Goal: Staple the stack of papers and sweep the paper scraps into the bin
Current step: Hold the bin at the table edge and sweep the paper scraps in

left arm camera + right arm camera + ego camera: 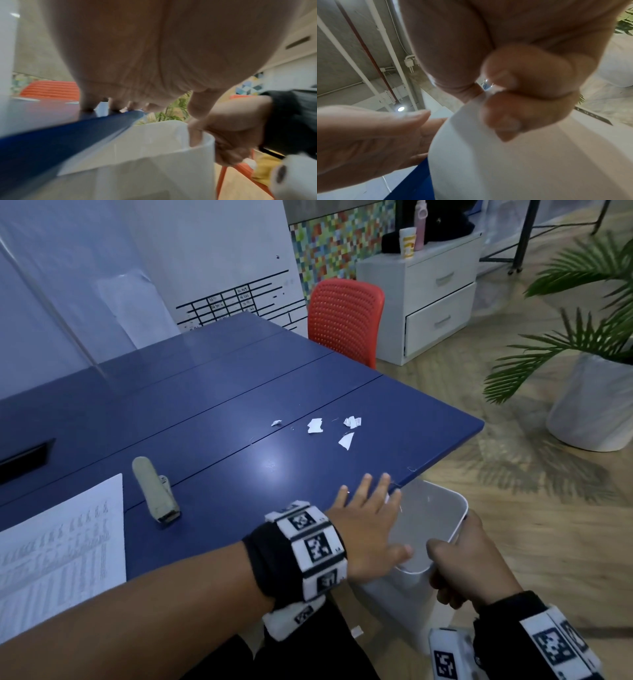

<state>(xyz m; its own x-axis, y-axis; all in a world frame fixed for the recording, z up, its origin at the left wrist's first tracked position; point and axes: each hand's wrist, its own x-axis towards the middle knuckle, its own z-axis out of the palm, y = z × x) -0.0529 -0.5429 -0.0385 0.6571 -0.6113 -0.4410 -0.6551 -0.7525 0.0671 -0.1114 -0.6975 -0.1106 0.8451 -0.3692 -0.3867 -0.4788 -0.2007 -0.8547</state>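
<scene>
**Meanwhile, at the desk's edge: bin held up, scraps on the blue top**

Meanwhile, a person's left hand (368,529) lies flat at the near right edge of the blue desk (212,419), palm down, its fingers (383,486) straight and spread, their tips on the desktop at the rim. The left wrist view shows the same fingertips touching the desk's edge, with the white bin (154,148) directly below them. The right hand (459,563) grips the bin (442,508) by its near rim, thumb hooked inside and fingers curled round the outer wall; the right wrist view shows those fingers (522,108) clamped on the white wall (522,162). The bin's open mouth sits just beside and below the desk's near right edge.

Four white paper scraps (315,426) lie scattered on the desk towards its right edge, apart from the left hand and farther from the person than it. A small sliver of white shows at the left hand's fingertips, over the bin's mouth; whether it is paper cannot be told.

A beige stapler (156,491) lies on the desk near its front edge, well left of the hand. The stack of printed papers (58,549) rests at the near left corner, just beside the stapler; neither hand touches either one.

Beyond the desk stand a red mesh chair (344,316), a white drawer cabinet (431,299) and a potted palm (589,337).
</scene>
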